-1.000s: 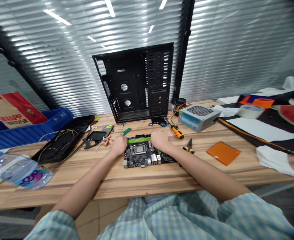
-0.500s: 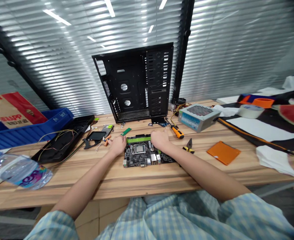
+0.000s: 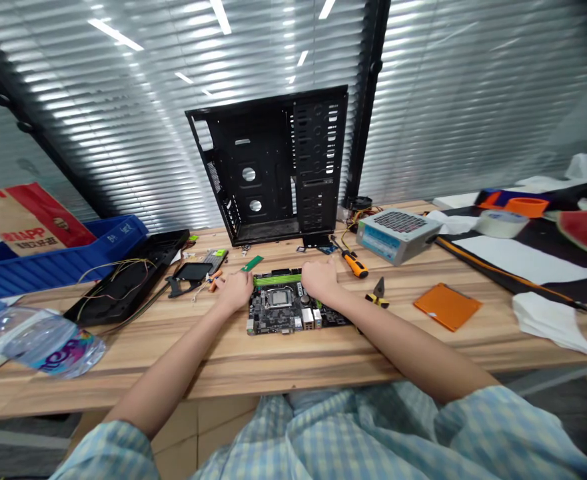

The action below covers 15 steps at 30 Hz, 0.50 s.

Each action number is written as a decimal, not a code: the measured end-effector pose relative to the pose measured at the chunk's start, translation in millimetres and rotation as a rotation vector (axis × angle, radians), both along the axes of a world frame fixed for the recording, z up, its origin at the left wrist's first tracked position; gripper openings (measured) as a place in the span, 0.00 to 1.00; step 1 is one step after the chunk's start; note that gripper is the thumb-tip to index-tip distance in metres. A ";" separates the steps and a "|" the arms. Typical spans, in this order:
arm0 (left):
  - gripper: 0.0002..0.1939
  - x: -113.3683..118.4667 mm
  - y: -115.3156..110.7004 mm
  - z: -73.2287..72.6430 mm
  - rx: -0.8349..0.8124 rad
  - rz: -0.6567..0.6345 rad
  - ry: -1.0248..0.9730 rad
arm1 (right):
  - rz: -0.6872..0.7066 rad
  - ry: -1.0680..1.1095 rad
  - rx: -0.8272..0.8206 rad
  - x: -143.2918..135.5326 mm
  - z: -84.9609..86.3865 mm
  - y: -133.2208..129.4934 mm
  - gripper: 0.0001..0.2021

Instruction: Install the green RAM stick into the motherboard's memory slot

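Note:
A black motherboard (image 3: 268, 319) lies flat on the wooden table, its bare processor socket facing up and lime-green memory slots along its far side. My left hand (image 3: 236, 291) is closed at the board's left end, by the end of the slots. Over the right end of those slots, my right hand (image 3: 320, 280) is curled and pressed to the board; its fingertips are hidden. A green memory stick (image 3: 252, 263) lies just beyond my left hand. To the right of my right forearm are pliers (image 3: 378, 293) with yellow-and-black handles, and an orange screwdriver (image 3: 354, 264) lies beyond them.
Behind the board stands an open black computer case (image 3: 268, 167). A power supply (image 3: 397, 233) and an orange square sheet (image 3: 447, 307) are on the right. Leftward are a blue bin (image 3: 118, 237), a black panel with wires (image 3: 108, 300) and a water bottle (image 3: 43, 340).

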<state>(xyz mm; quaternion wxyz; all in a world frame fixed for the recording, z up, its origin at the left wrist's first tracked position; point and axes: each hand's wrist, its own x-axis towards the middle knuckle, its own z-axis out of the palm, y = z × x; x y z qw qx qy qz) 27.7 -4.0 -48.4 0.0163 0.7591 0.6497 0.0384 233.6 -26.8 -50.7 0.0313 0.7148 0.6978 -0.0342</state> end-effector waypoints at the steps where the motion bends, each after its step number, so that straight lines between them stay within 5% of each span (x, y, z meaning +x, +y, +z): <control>1: 0.24 0.2 -0.3 0.5 -0.004 0.001 -0.001 | -0.009 0.015 0.023 0.5 -0.6 0.2 0.16; 15: 0.25 -1.1 -1.0 -0.4 0.016 -0.020 0.000 | -0.011 0.113 0.191 9.5 1.7 -4.2 0.16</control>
